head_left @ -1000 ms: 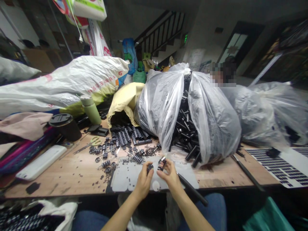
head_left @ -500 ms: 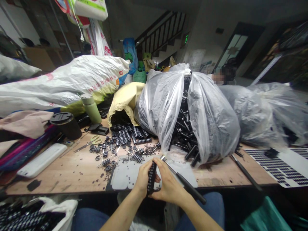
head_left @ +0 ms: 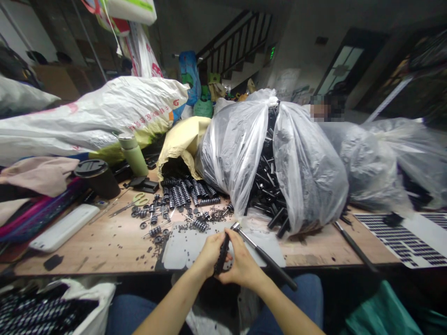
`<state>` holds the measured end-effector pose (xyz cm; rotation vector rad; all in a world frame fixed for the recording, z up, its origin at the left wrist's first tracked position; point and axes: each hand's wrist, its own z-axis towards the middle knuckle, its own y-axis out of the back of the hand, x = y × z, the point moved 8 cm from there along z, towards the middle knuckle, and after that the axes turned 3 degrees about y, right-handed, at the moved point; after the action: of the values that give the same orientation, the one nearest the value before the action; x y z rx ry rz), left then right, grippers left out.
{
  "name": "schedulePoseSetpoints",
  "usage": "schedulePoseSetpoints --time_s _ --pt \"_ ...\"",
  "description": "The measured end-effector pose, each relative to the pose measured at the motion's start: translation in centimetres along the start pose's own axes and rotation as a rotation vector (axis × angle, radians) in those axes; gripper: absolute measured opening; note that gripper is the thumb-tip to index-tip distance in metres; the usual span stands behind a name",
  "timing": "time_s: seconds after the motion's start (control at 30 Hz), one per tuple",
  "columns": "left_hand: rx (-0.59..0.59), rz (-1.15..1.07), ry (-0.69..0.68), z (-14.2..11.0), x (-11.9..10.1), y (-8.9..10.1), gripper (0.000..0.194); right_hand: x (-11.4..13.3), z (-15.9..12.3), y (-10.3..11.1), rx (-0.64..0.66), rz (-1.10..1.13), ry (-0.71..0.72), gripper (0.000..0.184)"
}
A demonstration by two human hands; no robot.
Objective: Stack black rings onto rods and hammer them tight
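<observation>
Gripping one dark strip (head_left: pixel 221 257), left hand (head_left: pixel 208 253) and right hand (head_left: pixel 243 266) have a hammer (head_left: pixel 268 258) alongside and a bulging bag (head_left: pixel 309 174) beyond.

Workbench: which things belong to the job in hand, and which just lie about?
Likely for the job:
- held black piece
- black-handled rod
- patterned black pieces
- small loose bits
- black tubes

Likely just lying about:
- green bottle
- dark cup
- pinkish cloth

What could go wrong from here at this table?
The black-handled tool beside the right hand juts past the table's front edge, so a forearm might knock it off. Black tubes at the plastic bag's open slit could slide out. The dark piece between right hand and left hand might slip.
</observation>
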<state>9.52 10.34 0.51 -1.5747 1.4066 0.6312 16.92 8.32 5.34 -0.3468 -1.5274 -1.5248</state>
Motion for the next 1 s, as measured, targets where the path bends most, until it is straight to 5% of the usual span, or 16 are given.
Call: schedulePoseSetpoints --time_s 0.13,0.23,0.37,0.47,0.53,0.7,0.87,1.0 --pt "-0.091 0.420 -0.418 -0.9 -1.7 0.0 0.032 -0.9 0.0 -0.2 -0.088 -0.102 -0.013 0.093" --pt "-0.166 0.848 -0.713 -2.0 -1.9 -1.0 0.048 -1.6 -0.2 -0.3 -0.140 -0.190 -0.007 0.081" --pt "-0.095 1.258 -0.862 -1.9 -0.5 -1.9 0.048 -3.0 -1.3 1.3 -0.149 -0.368 -0.032 0.074" --pt "-0.063 1.459 -0.960 -1.8 -0.2 -1.6 0.045 -5.6 -3.0 4.4 -0.198 -0.627 -0.219 0.033" --pt "-0.063 1.504 -1.003 -1.8 -0.4 -1.1 0.046 -7.0 -4.0 5.8 -0.190 -0.698 -0.300 0.014" --pt "-0.034 1.498 -1.064 -2.0 -0.9 -0.8 0.044 -7.6 -4.8 5.7 -0.145 -0.421 -0.364 0.029" --pt "-0.036 1.490 -1.084 -2.0 -0.9 -0.8 0.041 -5.3 -2.2 3.4 -0.147 -0.058 -0.382 0.031" --pt "-0.092 1.458 -1.109 -2.4 -0.8 0.2 0.035 -5.2 0.7 1.8 -0.151 -0.050 -0.383 0.025"
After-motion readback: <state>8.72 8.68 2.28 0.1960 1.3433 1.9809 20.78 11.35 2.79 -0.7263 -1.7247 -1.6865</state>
